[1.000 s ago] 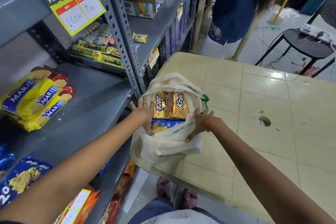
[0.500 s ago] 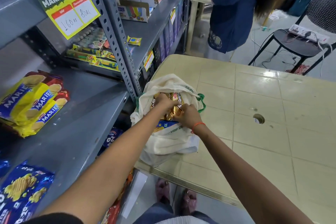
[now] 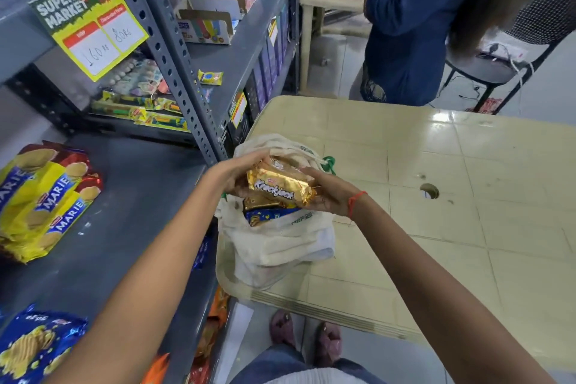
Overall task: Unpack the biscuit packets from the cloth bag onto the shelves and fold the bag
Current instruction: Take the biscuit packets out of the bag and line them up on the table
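A cream cloth bag [image 3: 280,246] lies open at the near left corner of the beige table [image 3: 436,196]. Just above its mouth, my left hand [image 3: 237,174] and my right hand [image 3: 324,193] hold a gold Krackjack biscuit packet [image 3: 277,185] between them, one at each end. Still in the bag are another gold packet [image 3: 258,201] and a blue packet [image 3: 268,216]. To the left runs the grey metal shelf [image 3: 124,227], with yellow Marie packets [image 3: 43,199] on it and blue packets [image 3: 34,349] at its near end.
A slotted grey upright [image 3: 174,59] stands between shelf and table. Open cartons [image 3: 212,19] and a small yellow pack [image 3: 210,77] sit on the farther shelf. Another person in blue [image 3: 414,25] stands beyond the table, beside a black chair [image 3: 486,68]. The table has a hole [image 3: 429,191].
Both hands moved from the bag's rim into its mouth, gripped the top gold packet, and have lifted it out above the bag.
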A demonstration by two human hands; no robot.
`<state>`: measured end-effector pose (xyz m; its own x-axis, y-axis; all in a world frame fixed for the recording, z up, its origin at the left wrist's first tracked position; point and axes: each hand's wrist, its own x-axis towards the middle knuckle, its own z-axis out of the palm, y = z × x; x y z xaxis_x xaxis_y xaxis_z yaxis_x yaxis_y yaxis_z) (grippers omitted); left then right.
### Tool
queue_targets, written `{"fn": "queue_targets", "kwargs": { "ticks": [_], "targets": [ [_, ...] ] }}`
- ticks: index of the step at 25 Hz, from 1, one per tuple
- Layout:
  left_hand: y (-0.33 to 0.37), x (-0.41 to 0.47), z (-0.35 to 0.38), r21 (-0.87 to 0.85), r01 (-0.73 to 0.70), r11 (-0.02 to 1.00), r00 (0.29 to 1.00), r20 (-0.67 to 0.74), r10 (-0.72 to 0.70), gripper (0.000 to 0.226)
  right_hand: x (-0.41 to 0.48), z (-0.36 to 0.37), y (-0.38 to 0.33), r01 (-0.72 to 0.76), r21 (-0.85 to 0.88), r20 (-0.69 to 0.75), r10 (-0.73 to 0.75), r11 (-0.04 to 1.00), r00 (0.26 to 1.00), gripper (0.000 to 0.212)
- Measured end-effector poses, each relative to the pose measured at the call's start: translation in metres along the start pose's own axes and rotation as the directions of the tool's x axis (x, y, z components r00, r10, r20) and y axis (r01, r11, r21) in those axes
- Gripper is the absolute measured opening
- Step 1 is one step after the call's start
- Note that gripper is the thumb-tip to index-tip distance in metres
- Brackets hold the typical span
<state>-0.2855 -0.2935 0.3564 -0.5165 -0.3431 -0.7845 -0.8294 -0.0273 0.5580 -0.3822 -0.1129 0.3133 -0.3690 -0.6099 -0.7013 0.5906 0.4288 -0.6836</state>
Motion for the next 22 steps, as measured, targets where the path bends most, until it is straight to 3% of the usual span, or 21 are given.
{"fn": "queue_targets", "kwargs": {
  "ticks": [4,7,13,16,22],
  "targets": [
    [0.003,-0.005,0.029,0.115,-0.029,0.993,0.977,0.215,0.003,0.044,-0.015,-0.033,0.002,-0.016,-0.17,0.001,0.016,0.985,1.0,0.034],
    [0.022,-0.003,0.059,0.16,-0.083,0.984,0.948,0.316,0.029,0.051,-0.028,-0.071,0.005,-0.006,-0.17,-0.04,-0.001,0.986,0.999,0.026],
    [0.06,0.037,0.145,0.206,-0.191,0.96,0.976,0.142,0.163,0.014,-0.039,-0.139,0.019,0.058,-0.131,-0.252,-0.09,0.99,0.964,0.016],
    [0.068,0.067,0.191,0.298,-0.242,0.924,0.97,0.096,0.223,0.008,-0.024,-0.17,0.031,0.063,-0.059,-0.363,-0.08,0.996,0.928,0.03],
    [0.07,0.115,0.252,0.271,-0.208,0.94,0.976,-0.012,0.219,0.024,0.019,-0.205,0.04,0.056,-0.243,-0.497,-0.174,0.969,0.85,0.041]
  ]
}}
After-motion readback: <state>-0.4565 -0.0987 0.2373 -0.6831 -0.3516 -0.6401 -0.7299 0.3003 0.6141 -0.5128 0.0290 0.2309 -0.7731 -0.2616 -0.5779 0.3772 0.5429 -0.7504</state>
